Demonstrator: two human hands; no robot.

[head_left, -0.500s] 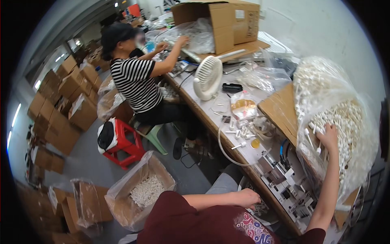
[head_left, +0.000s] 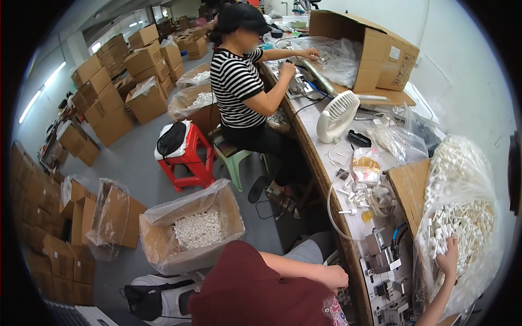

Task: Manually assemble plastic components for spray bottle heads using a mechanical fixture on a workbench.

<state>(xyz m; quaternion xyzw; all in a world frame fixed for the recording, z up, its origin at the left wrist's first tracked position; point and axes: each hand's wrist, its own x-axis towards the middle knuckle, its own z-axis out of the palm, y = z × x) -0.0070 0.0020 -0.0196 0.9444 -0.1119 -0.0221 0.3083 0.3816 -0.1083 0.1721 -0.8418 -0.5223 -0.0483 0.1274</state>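
Touching white parts (head_left: 472, 232) in one bag (head_left: 462, 187): one right hand (head_left: 448, 261).

The floor (head_left: 125, 163) is grey and looks smooth. A white wall (head_left: 462, 81) stands on the right, behind the bench (head_left: 353, 255), which has a brown edge. Near the bench are a red stool (head_left: 191, 149) and a green stool (head_left: 234, 167). At the left, many boxes (head_left: 104, 114) are piled, and two tube lights (head_left: 30, 107) shine white.

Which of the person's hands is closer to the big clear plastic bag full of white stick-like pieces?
Right. The right hand is at the white pieces in the clear plastic bag; the left hand is farther away, beside the brown table edge.
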